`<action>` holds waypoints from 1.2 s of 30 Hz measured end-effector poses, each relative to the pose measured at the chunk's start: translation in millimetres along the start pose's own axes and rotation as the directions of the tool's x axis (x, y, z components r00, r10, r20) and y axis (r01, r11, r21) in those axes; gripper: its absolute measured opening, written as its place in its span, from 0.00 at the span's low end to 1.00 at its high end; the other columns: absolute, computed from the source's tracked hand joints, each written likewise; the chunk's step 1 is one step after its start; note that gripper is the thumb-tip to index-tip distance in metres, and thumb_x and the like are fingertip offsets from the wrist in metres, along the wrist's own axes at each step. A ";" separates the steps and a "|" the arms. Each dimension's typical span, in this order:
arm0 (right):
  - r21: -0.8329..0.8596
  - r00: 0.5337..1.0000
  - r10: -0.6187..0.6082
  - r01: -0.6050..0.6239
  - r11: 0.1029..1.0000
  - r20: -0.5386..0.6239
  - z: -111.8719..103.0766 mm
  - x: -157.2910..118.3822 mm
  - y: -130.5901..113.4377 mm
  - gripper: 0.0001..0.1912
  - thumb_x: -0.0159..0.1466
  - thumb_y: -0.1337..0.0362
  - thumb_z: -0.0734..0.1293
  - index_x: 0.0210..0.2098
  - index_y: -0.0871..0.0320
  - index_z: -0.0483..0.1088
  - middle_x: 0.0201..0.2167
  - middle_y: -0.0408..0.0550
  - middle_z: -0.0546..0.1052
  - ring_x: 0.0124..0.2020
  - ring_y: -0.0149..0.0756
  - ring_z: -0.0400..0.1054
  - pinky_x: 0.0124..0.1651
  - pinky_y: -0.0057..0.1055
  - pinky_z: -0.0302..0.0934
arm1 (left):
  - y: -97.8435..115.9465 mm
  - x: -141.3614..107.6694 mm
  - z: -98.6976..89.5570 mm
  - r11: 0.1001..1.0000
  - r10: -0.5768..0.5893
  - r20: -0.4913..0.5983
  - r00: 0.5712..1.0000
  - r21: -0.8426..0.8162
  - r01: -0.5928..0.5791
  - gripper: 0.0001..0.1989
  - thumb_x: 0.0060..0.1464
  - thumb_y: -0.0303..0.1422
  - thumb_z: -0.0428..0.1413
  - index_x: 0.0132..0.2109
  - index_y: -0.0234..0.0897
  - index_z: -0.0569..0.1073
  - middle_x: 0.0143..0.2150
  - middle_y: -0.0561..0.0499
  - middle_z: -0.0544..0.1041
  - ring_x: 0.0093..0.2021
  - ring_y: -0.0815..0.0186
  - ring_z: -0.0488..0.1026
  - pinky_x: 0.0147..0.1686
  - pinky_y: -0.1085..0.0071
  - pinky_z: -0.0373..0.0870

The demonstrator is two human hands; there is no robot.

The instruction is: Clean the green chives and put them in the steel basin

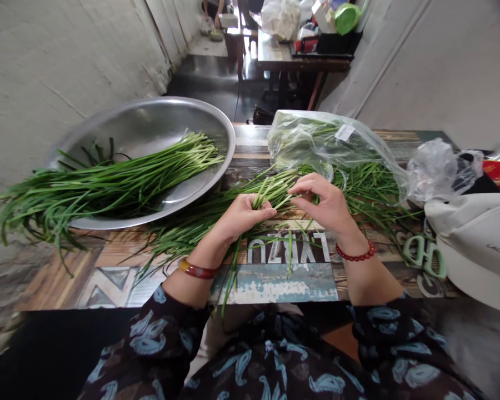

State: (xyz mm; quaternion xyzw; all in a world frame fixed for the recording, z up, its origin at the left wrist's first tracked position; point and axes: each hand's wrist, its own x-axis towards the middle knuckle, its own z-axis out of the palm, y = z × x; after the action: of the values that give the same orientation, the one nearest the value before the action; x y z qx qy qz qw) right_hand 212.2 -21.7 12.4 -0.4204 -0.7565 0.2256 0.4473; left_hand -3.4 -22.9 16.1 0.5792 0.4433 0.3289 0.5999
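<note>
My left hand [250, 214] is closed around a few garlic chives [270, 191], their pale stem ends pointing right. Close by on the right, my right hand [323, 200] is bent into a loose pinch beside those ends; whatever is between its fingertips is too small to make out. Under and left of my left hand lies a pile of garlic chives [200, 214] on the patterned table [291, 283]. A large metal basin [158, 114] at the left holds a thick bundle of chives [125, 180], leaves hanging over its rim.
Behind my right hand is a clear plastic bag [333, 136] of greens, with loose chives [370, 183] beside it. To the right are green-handled scissors [425, 255], a white cap [479, 244] and a crumpled plastic bag [435, 166]. A cluttered table [304, 64] stands farther back.
</note>
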 end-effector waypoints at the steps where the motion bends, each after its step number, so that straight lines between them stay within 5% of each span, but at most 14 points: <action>1: -0.042 0.999 -0.023 0.024 0.999 0.022 1.0 0.2 -0.5 0.04 0.61 0.60 0.70 0.36 0.52 0.77 0.37 0.48 0.77 0.40 0.39 0.69 0.44 0.38 0.64 | -0.4 0.1 0.1 1.000 -0.001 0.002 1.000 0.002 0.001 0.17 0.42 0.42 0.66 0.26 0.32 0.72 0.21 0.57 0.65 0.22 0.76 0.56 0.24 0.76 0.52; 6: -0.059 1.000 0.003 -0.002 0.998 0.023 7.6 0.0 -2.6 0.07 0.63 0.58 0.69 0.29 0.52 0.76 0.32 0.47 0.76 0.37 0.39 0.69 0.45 0.40 0.64 | -0.9 -0.4 -0.3 1.000 0.006 -0.007 1.000 0.019 -0.006 0.18 0.43 0.43 0.65 0.26 0.31 0.72 0.20 0.57 0.64 0.22 0.76 0.56 0.23 0.76 0.50; 10: 0.214 0.989 0.142 -0.131 0.968 -0.037 24.3 -3.3 -0.4 0.09 0.63 0.57 0.68 0.29 0.54 0.73 0.32 0.46 0.74 0.36 0.35 0.68 0.41 0.34 0.64 | 0.4 -1.5 -1.0 1.000 0.018 -0.014 1.000 0.008 -0.017 0.17 0.45 0.43 0.65 0.27 0.32 0.72 0.19 0.58 0.62 0.21 0.76 0.53 0.22 0.76 0.49; 16: 0.538 0.926 0.367 -0.269 0.799 -0.083 29.6 -4.2 8.8 0.11 0.61 0.54 0.70 0.32 0.55 0.70 0.27 0.41 0.67 0.29 0.30 0.61 0.35 0.29 0.60 | 1.6 -1.4 -1.2 1.000 0.028 -0.002 1.000 0.008 -0.028 0.17 0.44 0.42 0.65 0.26 0.32 0.72 0.20 0.58 0.63 0.21 0.76 0.53 0.22 0.76 0.49; 23: 0.316 0.959 0.261 -0.215 0.924 -0.113 -3.5 0.2 6.5 0.20 0.65 0.50 0.64 0.22 0.55 0.64 0.26 0.44 0.67 0.31 0.33 0.63 0.38 0.33 0.63 | 0.2 -0.7 -1.6 0.999 0.005 -0.028 1.000 0.035 -0.004 0.17 0.44 0.43 0.65 0.26 0.32 0.72 0.18 0.59 0.61 0.20 0.76 0.52 0.22 0.76 0.48; 26: 0.280 0.971 0.230 -0.204 0.938 -0.065 -2.7 -0.9 4.9 0.10 0.60 0.55 0.70 0.33 0.54 0.71 0.31 0.44 0.71 0.34 0.34 0.66 0.39 0.33 0.64 | -0.4 -0.3 -1.5 0.999 0.006 -0.023 1.000 0.040 -0.005 0.17 0.44 0.43 0.65 0.27 0.32 0.72 0.18 0.59 0.61 0.21 0.76 0.53 0.22 0.76 0.48; 28: 0.290 0.973 0.232 -0.221 0.931 -0.006 2.1 -1.7 4.5 0.11 0.60 0.56 0.70 0.41 0.53 0.72 0.34 0.45 0.74 0.34 0.34 0.67 0.38 0.32 0.64 | -0.3 0.0 -1.1 0.999 0.010 -0.012 1.000 0.045 -0.010 0.17 0.44 0.43 0.65 0.27 0.31 0.73 0.19 0.58 0.63 0.22 0.76 0.55 0.23 0.76 0.49; 31: 0.243 0.972 0.234 -0.232 0.942 0.024 8.9 -2.0 5.6 0.10 0.61 0.55 0.70 0.36 0.55 0.74 0.33 0.45 0.75 0.33 0.33 0.68 0.37 0.32 0.63 | 0.6 -0.1 -0.3 0.999 0.017 -0.009 1.000 0.050 -0.016 0.18 0.43 0.43 0.65 0.27 0.31 0.73 0.21 0.57 0.65 0.23 0.75 0.57 0.24 0.76 0.51; 36: 0.319 0.914 0.341 -0.263 0.911 -0.221 7.4 -0.7 17.8 0.14 0.64 0.51 0.66 0.30 0.55 0.71 0.26 0.42 0.72 0.28 0.30 0.65 0.35 0.29 0.62 | -1.1 -0.3 -2.0 0.999 0.028 -0.004 1.000 0.027 -0.028 0.17 0.47 0.43 0.64 0.28 0.32 0.72 0.20 0.58 0.63 0.21 0.76 0.54 0.22 0.76 0.49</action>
State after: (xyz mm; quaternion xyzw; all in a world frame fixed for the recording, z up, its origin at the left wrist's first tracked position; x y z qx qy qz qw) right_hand 213.7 -12.4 -4.4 -0.4921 -0.5731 0.3384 0.5611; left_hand -5.4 -22.5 15.2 0.5927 0.4410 0.3325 0.5862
